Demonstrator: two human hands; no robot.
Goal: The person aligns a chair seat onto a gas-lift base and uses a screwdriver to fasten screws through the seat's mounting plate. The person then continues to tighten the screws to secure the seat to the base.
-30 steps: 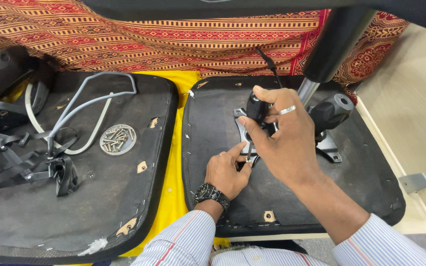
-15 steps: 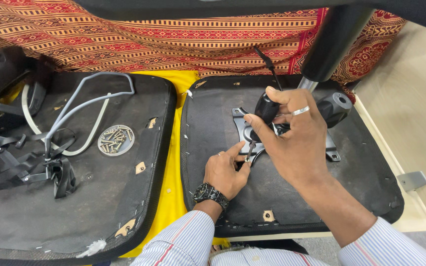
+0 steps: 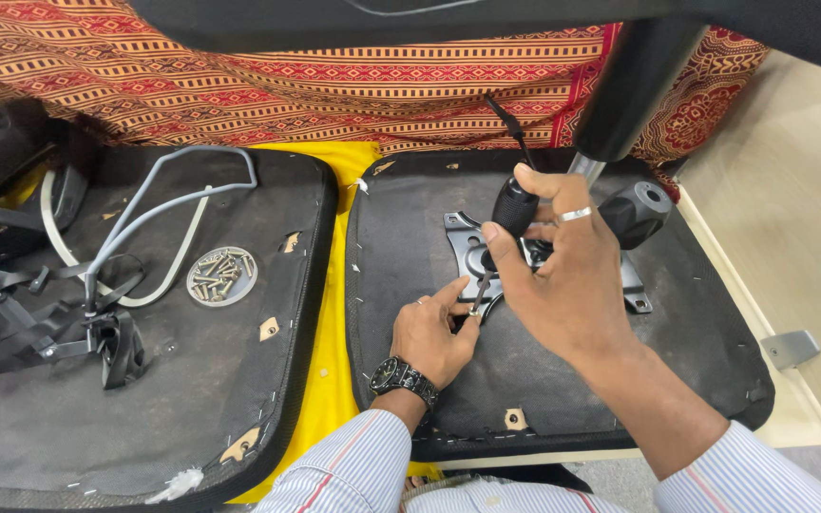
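Screwdriver point(image 3: 504, 228) had a stubby black handle with a thin metal shaft, so it looked light, stiff and easy to spin; the fat ribbed-looking handle was the obvious place to take hold, not the skinny shaft. Right hand point(image 3: 563, 275) had its grip wrapped tight round that handle, fingers curled closed, ring showing on one finger. Left hand point(image 3: 434, 332) sat lower down, thumb and forefinger pinched together right at the tip of the shaft, probably on a small screw, though I couldn't really make one out.

Tip was down on the metal mounting plate point(image 3: 472, 249) fixed to the underside of the right seat pad point(image 3: 410, 237), which lay face down. Gas cylinder point(image 3: 634, 85) stuck up just behind. Over on the left seat pad point(image 3: 192, 380) sat a little pile of screws point(image 3: 221, 275) and a grey bent wire frame point(image 3: 159, 204).
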